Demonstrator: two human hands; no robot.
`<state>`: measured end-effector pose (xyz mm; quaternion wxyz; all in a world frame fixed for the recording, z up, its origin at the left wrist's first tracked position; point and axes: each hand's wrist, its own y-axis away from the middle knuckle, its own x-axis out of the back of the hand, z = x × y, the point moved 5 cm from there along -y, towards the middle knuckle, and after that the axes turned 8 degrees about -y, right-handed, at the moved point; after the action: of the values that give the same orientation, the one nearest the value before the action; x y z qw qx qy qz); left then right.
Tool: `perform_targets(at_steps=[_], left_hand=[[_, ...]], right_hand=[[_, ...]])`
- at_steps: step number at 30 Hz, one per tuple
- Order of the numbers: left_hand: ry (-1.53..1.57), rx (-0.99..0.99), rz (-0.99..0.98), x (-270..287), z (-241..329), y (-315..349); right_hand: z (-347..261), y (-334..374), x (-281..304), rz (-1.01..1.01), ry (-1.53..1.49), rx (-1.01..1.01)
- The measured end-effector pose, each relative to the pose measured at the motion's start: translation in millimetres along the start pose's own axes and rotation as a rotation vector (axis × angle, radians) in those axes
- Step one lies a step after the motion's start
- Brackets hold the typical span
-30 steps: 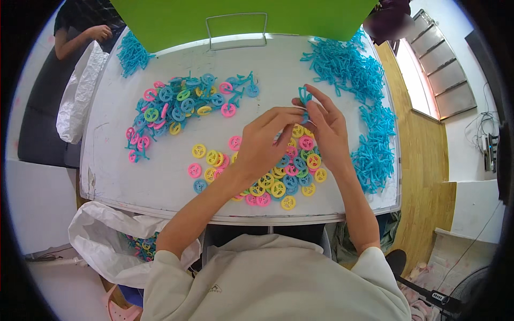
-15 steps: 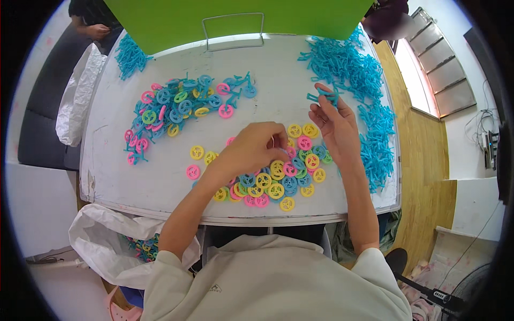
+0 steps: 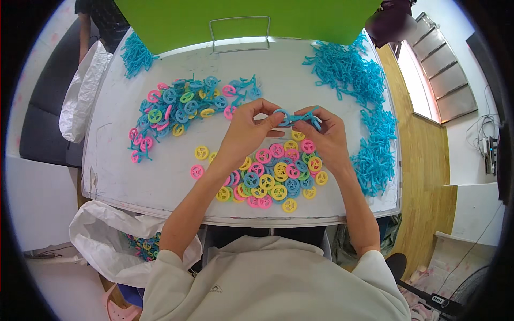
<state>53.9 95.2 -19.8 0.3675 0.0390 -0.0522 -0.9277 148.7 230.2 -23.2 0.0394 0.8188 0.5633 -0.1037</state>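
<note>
Above the loose wheels, my two hands meet. My left hand [image 3: 256, 127] pinches a blue spoked plastic wheel [image 3: 282, 117] by its rim. Between the fingers of my right hand [image 3: 324, 135] is a teal forked plastic piece [image 3: 310, 117], its inner end touching the wheel's middle. Whether the two are joined I cannot tell. Below lies a spread pile of yellow, pink, blue and green wheels [image 3: 266, 182]. Farther left is a heap of wheels with teal pieces attached [image 3: 179, 107].
Loose teal pieces [image 3: 348, 69] run along the table's right side, with a smaller pile [image 3: 136, 55] at the far left. A green panel [image 3: 241, 18] with a wire handle stands at the back. A white sack [image 3: 101, 241] of coloured parts sits lower left. Other people are at the far corners.
My left hand has lifted a blue wheel from the pile. The right hand has come down and inward with the teal piece, and both hands now meet. A person at far left has shifted.
</note>
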Motion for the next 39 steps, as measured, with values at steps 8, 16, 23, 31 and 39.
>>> perform_targets(at_steps=[8, 16, 23, 31, 39], left_hand=[[0.055, 0.01, 0.025, -1, -11, -2], [-0.075, -0.052, 0.084, -1, -9, -1], [-0.032, -0.159, 0.145, -2, -2, 1], [-0.068, -0.115, 0.15, -12, -2, 9], [-0.073, -0.176, 0.219, -11, -5, 8]], right_hand=[[4, 0, -5, -0.075, 0.054, 0.062], [-1, 2, -12, 0.082, -0.171, -0.045], [-15, 7, -14, 0.1, 0.325, 0.211], [-8, 5, -3, 0.22, 0.152, 0.04], [-9, 11, -11, 0.289, 0.216, 0.15]])
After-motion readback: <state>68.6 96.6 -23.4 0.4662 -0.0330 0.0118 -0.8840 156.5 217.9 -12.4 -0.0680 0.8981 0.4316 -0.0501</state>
